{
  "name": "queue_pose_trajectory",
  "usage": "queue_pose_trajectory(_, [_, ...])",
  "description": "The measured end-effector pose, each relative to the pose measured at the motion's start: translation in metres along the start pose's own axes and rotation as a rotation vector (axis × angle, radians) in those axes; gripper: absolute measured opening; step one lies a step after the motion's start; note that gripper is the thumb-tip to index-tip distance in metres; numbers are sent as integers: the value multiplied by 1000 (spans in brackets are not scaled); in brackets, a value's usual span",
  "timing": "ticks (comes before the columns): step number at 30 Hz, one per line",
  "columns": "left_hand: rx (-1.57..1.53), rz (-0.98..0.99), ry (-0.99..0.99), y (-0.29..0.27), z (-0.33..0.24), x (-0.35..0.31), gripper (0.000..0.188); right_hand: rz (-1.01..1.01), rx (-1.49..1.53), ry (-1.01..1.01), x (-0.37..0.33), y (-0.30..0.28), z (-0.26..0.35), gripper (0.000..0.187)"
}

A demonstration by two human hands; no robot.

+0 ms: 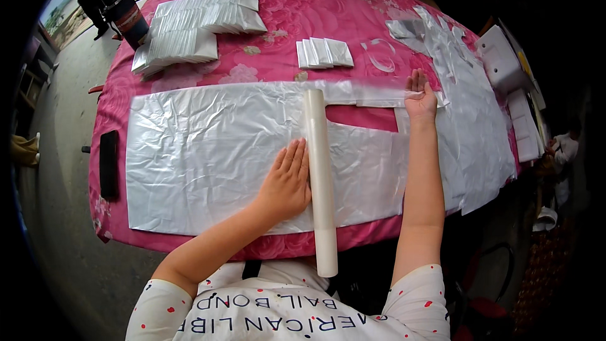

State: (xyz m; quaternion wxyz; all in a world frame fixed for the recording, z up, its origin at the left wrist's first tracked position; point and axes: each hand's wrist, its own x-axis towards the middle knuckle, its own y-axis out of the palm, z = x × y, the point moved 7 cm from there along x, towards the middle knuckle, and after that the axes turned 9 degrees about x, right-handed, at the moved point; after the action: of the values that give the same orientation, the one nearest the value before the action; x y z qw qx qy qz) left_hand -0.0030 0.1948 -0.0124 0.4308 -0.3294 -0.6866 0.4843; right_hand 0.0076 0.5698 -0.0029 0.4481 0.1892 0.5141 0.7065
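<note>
A silvery-white plastic bag (208, 158) lies spread across the table, its two long handle strips pointing right with a cut-out gap between them. Across the bag lies a pale, smooth tube (320, 177), its near end jutting past the table's front edge. My left hand (287, 180) rests flat on the bag, fingers straight and together, against the tube's left side. Farther right, my right hand (421, 98) is over the end of the far handle strip (379, 98), its fingers extended and nothing visibly gripped.
Folded silvery packets (189, 28) stand in rows at the far left, beside a dark jar (125, 16). Several more packets (324, 53) lie at the back middle. Flat plastic bags (470, 132) are piled on the right. A black oblong object (108, 165) lies at the left edge of the pink floral tablecloth (315, 0).
</note>
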Motion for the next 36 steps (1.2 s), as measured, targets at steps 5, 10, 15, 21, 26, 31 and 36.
queue_pose_trajectory(5, [-36, -8, -4, -2, -3, 1, 59, -79, -71, -295, 6, 11, 121, 33])
queue_pose_trajectory(10, [13, 8, -7, 3, -1, 0, 61, 242, -238, -235, -54, 105, 81, 36])
queue_pose_trajectory(15, [-627, -47, -137, -24, 17, -4, 71, 868, -712, 19, -193, 155, -99, 38])
queue_pose_trajectory(21, [-1693, -430, -638, -48, 87, -62, 57, 1580, -1713, 345, -317, 100, -249, 61])
queue_pose_trajectory(26, [-1535, -506, -1011, -46, 154, -128, 20, 1519, -1645, -206, -309, 92, -243, 92])
queue_pose_trajectory(31, [-1342, -473, -1076, -45, 173, -152, 20, 1006, -1783, -641, -201, 106, -161, 101])
queue_pose_trajectory(36, [-1172, -348, -1049, -48, 182, -156, 20, 793, -1829, -515, -145, 80, -67, 99])
